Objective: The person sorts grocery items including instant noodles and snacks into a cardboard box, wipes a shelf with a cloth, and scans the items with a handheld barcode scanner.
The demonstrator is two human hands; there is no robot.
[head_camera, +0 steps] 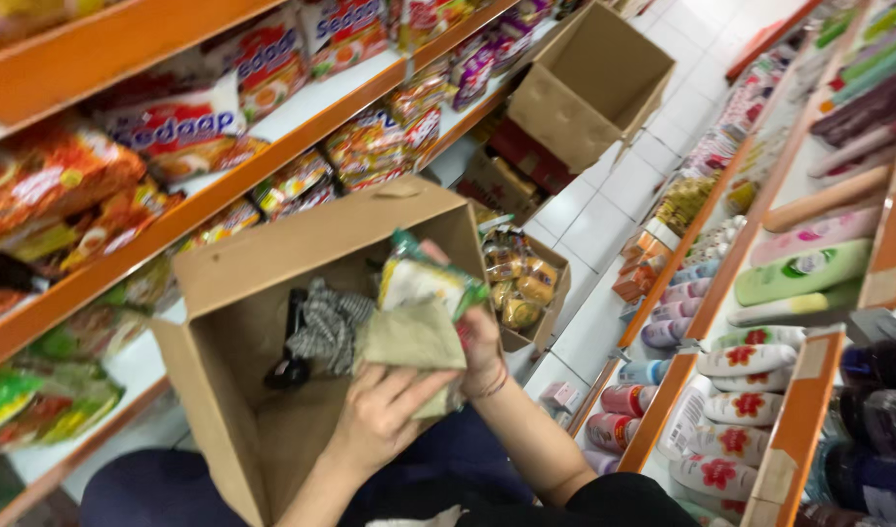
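You're crouched in a shop aisle with a big open cardboard box [235, 390] tipped toward you, resting against the orange shelves [204, 200] on the left. Those shelves are packed with noodle packets [180, 127]. On the right stands another shelf unit [721, 283], loaded with bottles and tubes [804, 271]. Farther along the white tiled floor sits a small open box [550, 293] filled with yellowish snack bags [516, 283], and beyond it an empty cardboard box [590, 83] tilts against the left shelves.

Inside the big box, a grey striped cloth [328, 327] lies against the far wall, with something dark [292, 366] just beside it that is too blurred to name.

Your left hand [385, 410] is closed over a beige cloth [409, 342], pressing it onto a white and green packet [424, 283] at the box's near right edge. Your right hand [482, 351] grips that packet from the right, fingers curled around it.
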